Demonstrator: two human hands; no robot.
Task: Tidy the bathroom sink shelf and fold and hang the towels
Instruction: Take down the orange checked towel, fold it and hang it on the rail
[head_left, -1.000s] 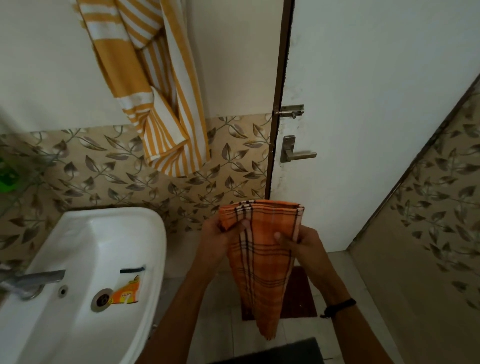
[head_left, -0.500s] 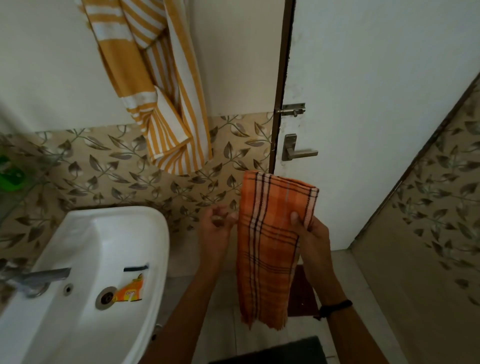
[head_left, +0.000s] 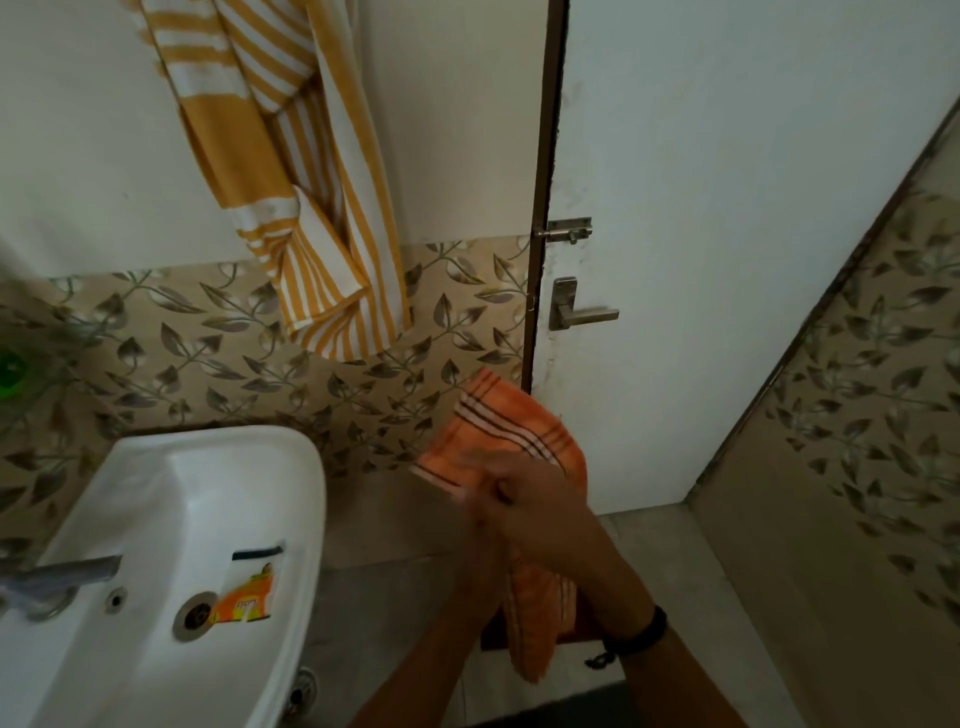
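Note:
An orange checked towel is bunched between my two hands in front of the white door. Its upper part flops over my fingers and its tail hangs below my wrists. My right hand grips the towel from the right. My left hand, blurred by motion, meets it at the towel's left edge and holds the cloth there. A yellow and white striped towel hangs loosely bunched on the wall above the sink.
A white sink sits at the lower left with an orange sachet beside its drain and a metal tap. A green object stands on the left shelf. The door handle and latch are straight ahead.
The towel hung long from my right hand before. Now both hands have come together lower and left, and the towel's top is folded over them.

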